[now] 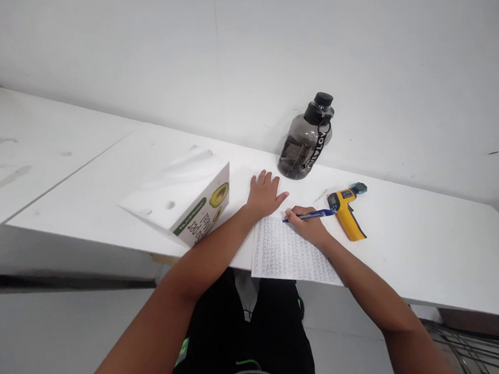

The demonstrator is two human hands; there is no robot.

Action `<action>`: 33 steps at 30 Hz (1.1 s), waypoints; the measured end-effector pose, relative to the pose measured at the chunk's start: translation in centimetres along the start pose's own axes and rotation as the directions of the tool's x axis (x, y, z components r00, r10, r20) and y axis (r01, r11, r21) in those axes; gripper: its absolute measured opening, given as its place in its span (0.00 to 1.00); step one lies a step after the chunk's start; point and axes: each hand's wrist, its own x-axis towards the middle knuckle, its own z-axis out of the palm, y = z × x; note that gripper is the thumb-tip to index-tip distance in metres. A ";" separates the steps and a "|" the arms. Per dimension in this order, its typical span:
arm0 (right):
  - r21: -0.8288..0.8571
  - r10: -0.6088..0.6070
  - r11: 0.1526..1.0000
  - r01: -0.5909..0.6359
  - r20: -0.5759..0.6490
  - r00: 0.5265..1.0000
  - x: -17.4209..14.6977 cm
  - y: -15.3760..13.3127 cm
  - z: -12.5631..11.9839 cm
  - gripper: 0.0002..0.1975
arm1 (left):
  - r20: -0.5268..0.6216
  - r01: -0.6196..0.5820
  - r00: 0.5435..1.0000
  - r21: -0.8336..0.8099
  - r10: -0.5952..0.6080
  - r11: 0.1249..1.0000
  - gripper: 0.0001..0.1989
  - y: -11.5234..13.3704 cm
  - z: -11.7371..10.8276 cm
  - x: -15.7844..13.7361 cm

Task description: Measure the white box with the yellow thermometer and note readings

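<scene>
My right hand (307,224) is closed around a blue pen (317,214), its tip near the upper part of a sheet of paper (286,253). Rows of small handwriting cover most of that sheet, which reaches the front edge of the table. Palm down, my left hand (266,194) lies with fingers spread just above the paper's top left corner. Beside my left forearm stands a folded card (206,213) with avocado pictures and printed lettering, partly hidden by the arm.
A dark translucent water bottle (300,143) stands against the wall, behind my hands. To the right of the pen lies a yellow infrared thermometer (349,217). The white table (428,237) runs along the wall. A wire rack (478,345) shows below it at right.
</scene>
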 end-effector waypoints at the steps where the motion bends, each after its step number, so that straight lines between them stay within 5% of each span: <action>1: -0.001 0.000 1.000 0.000 -0.003 1.000 0.0 0.0 0.0 0.18 | -0.004 -0.003 1.000 0.005 0.003 1.000 0.31 0.0 0.0 0.0; 33: 0.013 0.009 1.000 -0.009 -0.042 0.999 0.1 0.4 0.0 0.18 | 0.030 0.005 1.000 -0.006 -0.005 1.000 0.31 0.0 -0.1 0.1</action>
